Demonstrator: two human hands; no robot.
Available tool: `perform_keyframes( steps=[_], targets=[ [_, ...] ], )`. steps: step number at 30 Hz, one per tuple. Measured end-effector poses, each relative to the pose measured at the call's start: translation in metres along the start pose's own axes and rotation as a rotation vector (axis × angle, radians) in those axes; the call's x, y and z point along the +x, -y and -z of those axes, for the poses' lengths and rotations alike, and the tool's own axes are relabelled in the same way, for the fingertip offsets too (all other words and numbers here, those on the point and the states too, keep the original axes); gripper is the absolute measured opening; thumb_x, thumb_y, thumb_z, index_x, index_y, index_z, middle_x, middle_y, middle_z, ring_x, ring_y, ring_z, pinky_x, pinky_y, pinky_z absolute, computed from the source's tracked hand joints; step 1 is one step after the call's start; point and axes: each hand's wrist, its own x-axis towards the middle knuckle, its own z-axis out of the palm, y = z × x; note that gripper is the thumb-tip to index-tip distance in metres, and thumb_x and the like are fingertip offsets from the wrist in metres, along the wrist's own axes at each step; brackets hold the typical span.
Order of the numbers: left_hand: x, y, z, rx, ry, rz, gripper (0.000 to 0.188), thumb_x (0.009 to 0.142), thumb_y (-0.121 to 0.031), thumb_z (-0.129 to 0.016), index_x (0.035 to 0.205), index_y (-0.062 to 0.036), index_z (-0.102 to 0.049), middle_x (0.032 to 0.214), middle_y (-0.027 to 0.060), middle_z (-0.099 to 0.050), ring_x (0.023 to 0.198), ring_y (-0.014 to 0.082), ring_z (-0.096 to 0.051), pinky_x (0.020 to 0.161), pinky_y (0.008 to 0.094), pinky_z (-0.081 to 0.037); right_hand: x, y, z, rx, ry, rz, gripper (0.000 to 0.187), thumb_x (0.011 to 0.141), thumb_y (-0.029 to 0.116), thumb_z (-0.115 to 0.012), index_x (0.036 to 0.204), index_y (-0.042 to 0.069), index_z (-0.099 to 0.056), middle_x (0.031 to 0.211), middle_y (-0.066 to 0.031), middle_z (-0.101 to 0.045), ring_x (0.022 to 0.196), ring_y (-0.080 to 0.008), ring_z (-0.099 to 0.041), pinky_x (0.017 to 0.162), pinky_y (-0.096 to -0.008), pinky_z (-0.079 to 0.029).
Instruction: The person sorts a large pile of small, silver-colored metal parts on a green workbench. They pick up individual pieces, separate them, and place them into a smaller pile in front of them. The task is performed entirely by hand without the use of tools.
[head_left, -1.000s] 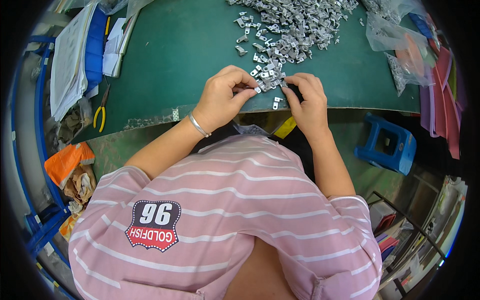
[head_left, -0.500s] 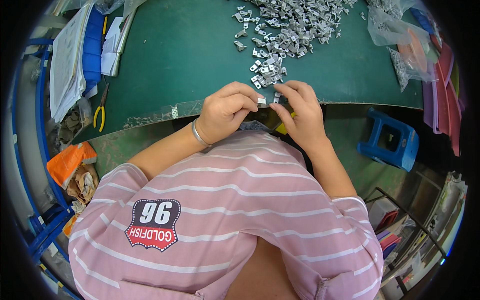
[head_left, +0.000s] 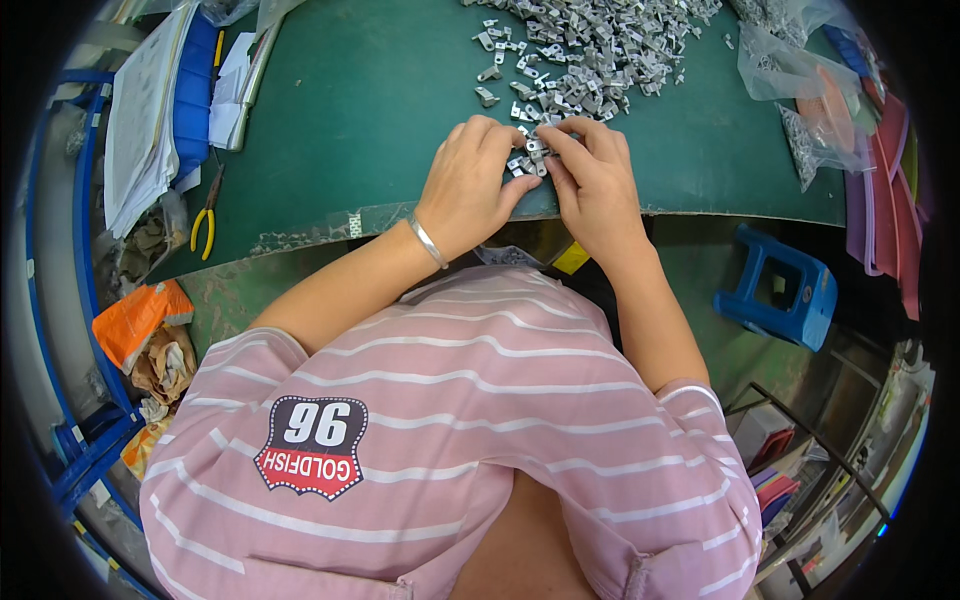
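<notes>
Small bent metal brackets (head_left: pixel 590 70) with holes lie in a grey heap at the far middle of the green table (head_left: pixel 350 110). My left hand (head_left: pixel 475 180), with a silver bangle on its wrist, curves round the left side of the heap's near end. Its thumb stands apart from its fingers. From the right, my right hand (head_left: pixel 597 180) reaches to the same brackets, its index finger and thumb apart. Between the two hands sits a small cluster of brackets (head_left: pixel 530 160), touched by fingertips. Some fingertips are partly hidden among the metal pieces.
Yellow-handled pliers (head_left: pixel 207 215) lie at the table's left, near a blue bin (head_left: pixel 190 110) and stacked papers (head_left: pixel 145 120). Clear plastic bags (head_left: pixel 800 75) of small parts are at the far right. On the floor to the right is a blue stool (head_left: pixel 780 285).
Both hands moved forward from the table's near edge to the brackets. The small metal pieces pinched earlier no longer show apart from the cluster. My left fingers have spread.
</notes>
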Motion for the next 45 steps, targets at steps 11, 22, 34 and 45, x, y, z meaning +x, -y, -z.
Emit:
perform_keyframes(
  steps=[11, 22, 34, 45],
  targets=[
    [-0.009, 0.001, 0.005, -0.33, 0.028, 0.084, 0.02, 0.075, 0.005, -0.075, 0.091, -0.0019, -0.066, 0.093, 0.0086, -0.061, 0.075, 0.0179, -0.061, 0.066, 0.0284, -0.051, -0.025, 0.001, 0.013, 0.186, -0.119, -0.139, 0.02, 0.073, -0.008, -0.066, 0.09, 0.002, -0.068, 0.092, -0.0139, -0.064, 0.078, -0.0277, -0.063, 0.068, -0.0341, -0.052],
    [-0.021, -0.003, 0.013, -0.389, 0.141, -0.099, 0.016, 0.077, 0.002, -0.074, 0.09, -0.0026, -0.066, 0.095, 0.0113, -0.064, 0.085, 0.0262, -0.063, 0.072, 0.0335, -0.052, -0.034, 0.004, 0.016, 0.204, 0.06, -0.071, 0.022, 0.073, -0.003, -0.07, 0.094, 0.0, -0.066, 0.092, -0.0141, -0.06, 0.084, -0.0288, -0.061, 0.072, -0.0355, -0.051],
    [-0.016, 0.006, 0.004, -0.224, 0.219, -0.117, 0.025, 0.075, -0.003, -0.075, 0.096, -0.0023, -0.061, 0.101, 0.0146, -0.06, 0.09, 0.0332, -0.059, 0.081, 0.0386, -0.048, -0.038, -0.002, 0.027, 0.256, 0.251, -0.013, 0.015, 0.079, 0.003, -0.072, 0.091, 0.002, -0.065, 0.086, -0.0128, -0.063, 0.079, -0.0312, -0.06, 0.072, -0.0384, -0.05],
    [-0.003, -0.012, -0.003, -0.114, 0.11, -0.064, 0.028, 0.075, -0.01, -0.075, 0.097, -0.0037, -0.058, 0.101, 0.0126, -0.058, 0.084, 0.0309, -0.06, 0.072, 0.0372, -0.051, -0.019, -0.01, 0.003, -0.051, -0.028, -0.063, 0.021, 0.078, 0.002, -0.073, 0.097, 0.001, -0.067, 0.099, -0.0136, -0.063, 0.089, -0.0319, -0.062, 0.077, -0.0398, -0.05]
  ],
)
